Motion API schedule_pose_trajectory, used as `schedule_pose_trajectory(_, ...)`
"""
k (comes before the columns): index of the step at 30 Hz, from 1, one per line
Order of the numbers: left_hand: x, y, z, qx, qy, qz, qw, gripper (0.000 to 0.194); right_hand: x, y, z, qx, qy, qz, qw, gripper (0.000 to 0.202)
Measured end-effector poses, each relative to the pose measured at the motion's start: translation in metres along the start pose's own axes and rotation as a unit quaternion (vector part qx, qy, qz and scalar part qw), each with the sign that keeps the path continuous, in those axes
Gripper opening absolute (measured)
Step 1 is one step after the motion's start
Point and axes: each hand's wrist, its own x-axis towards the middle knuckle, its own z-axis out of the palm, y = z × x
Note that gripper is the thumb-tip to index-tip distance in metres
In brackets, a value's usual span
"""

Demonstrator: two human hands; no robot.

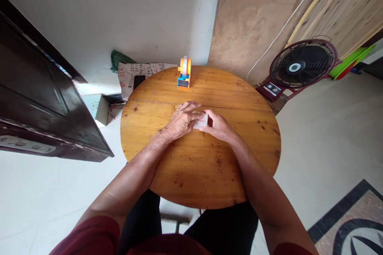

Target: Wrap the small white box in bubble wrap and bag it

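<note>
A small white box with reddish print (pixel 202 121) rests at the middle of the round wooden table (pixel 221 167). My left hand (pixel 184 120) covers its left side, with the fingers bent over the top. From the right, my right hand (pixel 220 126) grips the other end between thumb and fingers. Much of the box is hidden under the fingers, so what it contains cannot be seen. Beyond my hands, an orange and blue tape dispenser (pixel 184 72) stands near the table's far edge.
A dark red fan (pixel 302 65) stands to the right, a white cord (pixel 278 34) running up the wall behind it. Printed sacking (pixel 127 75) and a pale box (pixel 95 108) are at the far left, near a dark wooden door (pixel 44 83).
</note>
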Motion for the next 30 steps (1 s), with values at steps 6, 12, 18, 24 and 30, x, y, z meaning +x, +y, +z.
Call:
schedule_pose_trajectory(6,-0.004,-0.001,0.005,0.173,-0.008,0.047,0.984,0.038,0.001,-0.003,-0.003,0.010,-0.014,0.031,0.999,0.055)
schedule_pose_trajectory(12,-0.005,-0.006,0.007,0.216,0.001,0.084,0.973,0.040,0.000,-0.005,-0.005,0.007,-0.016,0.022,1.000,0.053)
schedule_pose_trajectory(18,-0.002,-0.017,0.011,0.085,0.096,0.021,0.992,0.047,0.000,-0.006,-0.003,0.006,-0.008,0.030,0.999,0.051)
schedule_pose_trajectory(24,-0.002,-0.020,0.012,0.060,0.068,0.015,0.996,0.044,0.000,-0.005,-0.002,0.007,-0.001,0.020,1.000,0.049)
schedule_pose_trajectory(30,-0.003,-0.017,0.010,0.026,0.049,0.016,0.998,0.045,0.000,-0.006,-0.002,-0.003,-0.014,0.018,1.000,0.053)
